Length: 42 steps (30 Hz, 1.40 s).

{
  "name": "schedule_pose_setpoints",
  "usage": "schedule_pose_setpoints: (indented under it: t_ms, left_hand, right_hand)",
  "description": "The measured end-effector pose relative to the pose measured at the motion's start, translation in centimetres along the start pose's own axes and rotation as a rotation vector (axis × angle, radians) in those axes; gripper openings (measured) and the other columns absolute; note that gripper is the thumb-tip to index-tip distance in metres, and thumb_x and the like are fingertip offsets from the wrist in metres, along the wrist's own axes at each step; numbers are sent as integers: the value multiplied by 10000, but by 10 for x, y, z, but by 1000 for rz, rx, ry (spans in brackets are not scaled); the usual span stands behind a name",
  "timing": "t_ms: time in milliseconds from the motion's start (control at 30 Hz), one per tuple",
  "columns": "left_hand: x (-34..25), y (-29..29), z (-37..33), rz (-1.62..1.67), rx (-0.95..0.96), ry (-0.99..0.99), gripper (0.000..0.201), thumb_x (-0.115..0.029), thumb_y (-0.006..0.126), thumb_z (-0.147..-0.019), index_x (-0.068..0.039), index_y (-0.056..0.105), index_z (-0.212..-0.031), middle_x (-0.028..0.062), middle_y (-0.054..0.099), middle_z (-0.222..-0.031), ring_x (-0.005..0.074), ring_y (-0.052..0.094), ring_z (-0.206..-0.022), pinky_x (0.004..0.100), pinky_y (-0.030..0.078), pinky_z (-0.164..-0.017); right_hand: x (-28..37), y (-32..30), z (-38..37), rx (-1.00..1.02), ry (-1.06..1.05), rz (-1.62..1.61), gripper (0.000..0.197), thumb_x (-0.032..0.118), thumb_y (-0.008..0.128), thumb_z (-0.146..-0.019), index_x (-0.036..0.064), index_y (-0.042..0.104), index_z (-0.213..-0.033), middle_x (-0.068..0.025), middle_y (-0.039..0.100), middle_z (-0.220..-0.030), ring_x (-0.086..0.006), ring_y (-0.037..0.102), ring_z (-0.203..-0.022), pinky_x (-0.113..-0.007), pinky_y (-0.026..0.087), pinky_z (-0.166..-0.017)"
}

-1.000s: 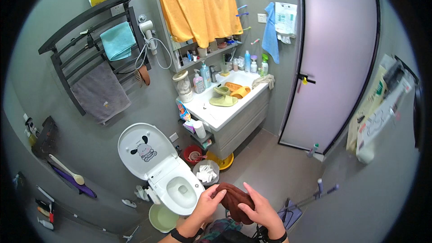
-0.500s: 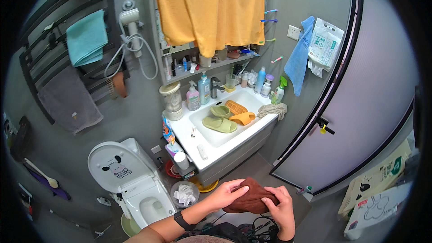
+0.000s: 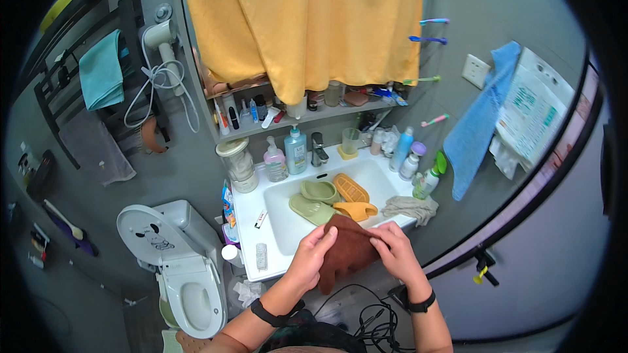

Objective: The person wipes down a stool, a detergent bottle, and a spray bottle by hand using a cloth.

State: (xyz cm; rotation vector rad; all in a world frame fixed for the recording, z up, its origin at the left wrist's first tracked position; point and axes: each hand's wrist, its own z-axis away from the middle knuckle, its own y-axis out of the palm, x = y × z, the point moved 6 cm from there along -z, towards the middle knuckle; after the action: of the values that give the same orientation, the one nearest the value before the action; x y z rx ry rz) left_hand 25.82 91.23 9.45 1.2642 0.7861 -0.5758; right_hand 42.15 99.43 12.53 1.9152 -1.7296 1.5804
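Note:
A dark brown cloth (image 3: 350,258) hangs between my two hands in front of the washbasin. My left hand (image 3: 313,258) pinches its left upper edge, thumb on top. On the other side my right hand (image 3: 396,255) grips the right upper corner between thumb and fingers. The cloth's lower part droops free and covers part of the white washbasin's front edge (image 3: 252,265). Inside the basin lie a pair of green slippers (image 3: 311,210) and a pair of orange slippers (image 3: 351,188), partly overlapping.
A crumpled grey-beige cloth (image 3: 410,208) lies on the basin's right rim. Pump bottles (image 3: 296,151) and a spray bottle (image 3: 428,182) stand along the back. The toilet (image 3: 196,297) is at left, lid raised. Black cables (image 3: 379,323) are below my hands. A door handle (image 3: 485,265) is at right.
My hands have brought the brown cloth closer to the washbasin, and it now hangs more spread out and drooping. The view has shifted nearer to the basin.

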Motion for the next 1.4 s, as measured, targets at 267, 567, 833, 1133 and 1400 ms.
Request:
schedule_pose_setpoints:
  t_ms: [267, 567, 833, 1133, 1400]
  left_hand:
    - [1, -46, -116, 364, -225, 57, 371, -256, 539, -1005, -74, 479, -1323, 100, 584, -1250, 239, 594, -1105, 394, 492, -930]
    - [62, -146, -222, 656, -375, -178, 330, -377, 542, -984, -105, 578, -1168, 51, 659, -1022, 206, 621, -929, 341, 487, -826]
    - [93, -182, -292, 600, -418, -240, 242, -354, 550, -975, -155, 598, -1103, -8, 644, -961, 133, 535, -738, 256, 387, -596]
    - [109, -188, -349, 507, -533, -176, 291, -77, 413, -1005, -179, 545, -1244, -7, 607, -1005, 125, 518, -707, 222, 370, -542]
    - [106, -176, -350, -16, -430, -342, 359, -222, 674, -872, -179, 615, -1224, 3, 614, -958, 118, 545, -790, 229, 366, -518]
  right_hand:
    - [-102, 38, -154, 179, -82, -74, 301, 163, 590, -943, 47, 613, -1220, -137, 611, -1171, -277, 572, -1114, -362, 432, -989]
    - [-227, 139, -276, 188, 815, -949, 469, 299, 312, -1068, -107, 370, -1295, -270, 607, -1105, -319, 683, -927, -353, 596, -786]
    - [-282, 185, -350, 272, 1013, -1262, 343, 220, 300, -1053, -87, 355, -1198, -335, 563, -1159, -391, 664, -965, -390, 617, -789]
    - [-296, 163, -336, 274, 852, -876, 204, 130, 406, -996, -23, 512, -1080, -189, 638, -1020, -249, 658, -841, -315, 538, -637]
    - [-363, 202, -242, 683, 414, -364, 422, -5, 527, -873, 33, 522, -1294, -106, 598, -1187, -220, 604, -1063, -309, 491, -884]
